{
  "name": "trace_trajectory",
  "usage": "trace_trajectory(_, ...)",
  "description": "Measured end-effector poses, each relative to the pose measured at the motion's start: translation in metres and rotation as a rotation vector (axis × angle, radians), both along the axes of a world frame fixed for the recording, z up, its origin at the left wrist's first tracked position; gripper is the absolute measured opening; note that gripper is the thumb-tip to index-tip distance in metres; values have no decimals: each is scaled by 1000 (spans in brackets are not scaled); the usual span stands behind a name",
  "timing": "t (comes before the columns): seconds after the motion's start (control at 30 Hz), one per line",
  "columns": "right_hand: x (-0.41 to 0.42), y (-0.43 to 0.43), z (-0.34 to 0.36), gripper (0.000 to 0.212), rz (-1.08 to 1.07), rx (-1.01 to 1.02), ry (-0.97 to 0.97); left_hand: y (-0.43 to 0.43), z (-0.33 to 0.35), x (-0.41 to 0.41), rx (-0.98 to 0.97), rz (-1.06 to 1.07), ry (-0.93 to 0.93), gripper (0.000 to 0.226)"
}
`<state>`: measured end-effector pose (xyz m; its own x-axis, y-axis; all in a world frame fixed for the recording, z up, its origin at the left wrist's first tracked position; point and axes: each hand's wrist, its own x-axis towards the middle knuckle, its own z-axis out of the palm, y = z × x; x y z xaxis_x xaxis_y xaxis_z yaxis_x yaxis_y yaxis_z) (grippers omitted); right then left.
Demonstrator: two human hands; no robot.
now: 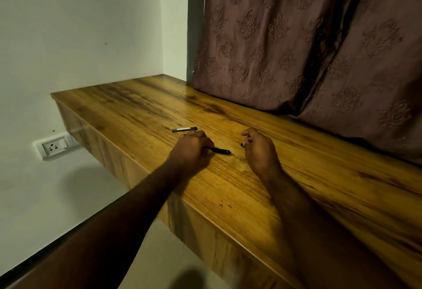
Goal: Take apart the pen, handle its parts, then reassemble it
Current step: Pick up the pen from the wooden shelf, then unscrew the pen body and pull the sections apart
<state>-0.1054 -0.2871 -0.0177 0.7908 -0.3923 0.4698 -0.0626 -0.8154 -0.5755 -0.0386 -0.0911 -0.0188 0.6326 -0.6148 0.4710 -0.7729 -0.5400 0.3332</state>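
While parts lie split on the wooden shelf point(251, 197): pen already apart, reassembly not yet done
Left hand point(191, 148): centre of frame, curled closed over the rear end of the black pen body point(220, 151), resting on the wood
Pen body: sticking out to the right of the left hand, tip pointing toward the right hand, lying flat or nearly so
Right hand point(258, 149): just right of centre, fingers curled inward, pinching something small and dark near the fingertips; cannot tell what
Cap piece point(184, 129): grey and dark tube just above the left hand, lying loose, apart from both hands
Edge: front lip of shelf close below the left wrist, floor beneath
Risk one: small pinched part slipping out and rolling off the front lip, caused by a loose pinch in dim light
Risk two: cap piece nudged away by left knuckles, so close behind them
Risk three: pen tip marking the wood if dragged
Background: patterned curtain point(308, 44) upper right, wall socket point(54, 146) at left
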Motion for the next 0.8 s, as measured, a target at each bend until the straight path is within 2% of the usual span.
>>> trace_trajectory(0.13, 2, 6, 2, 39, -7, -95, 100, -1, -1, 0, 12, 1, 5, 30)
trace_trajectory(0.3, 5, 7, 5, 49, -27, -120, 156, -1, -1, 0, 28, 5, 5, 27)
trace_trajectory(0.5, 7, 6, 3, 51, -44, -107, 192, -1, 0, 1, 87, 4, 4, 27)
trace_trajectory(0.67, 5, 6, 4, 59, -55, 11, 181, -2, -1, 0, 26, 15, -1, 31)
trace_trajectory(0.73, 2, 3, 3, 55, -32, 102, 116, -1, -1, 1, 4, 30, -8, 29)
trace_trajectory(0.8, -1, -2, 3, 32, -27, 210, 12, -1, -2, 3, -32, 22, -39, 27)
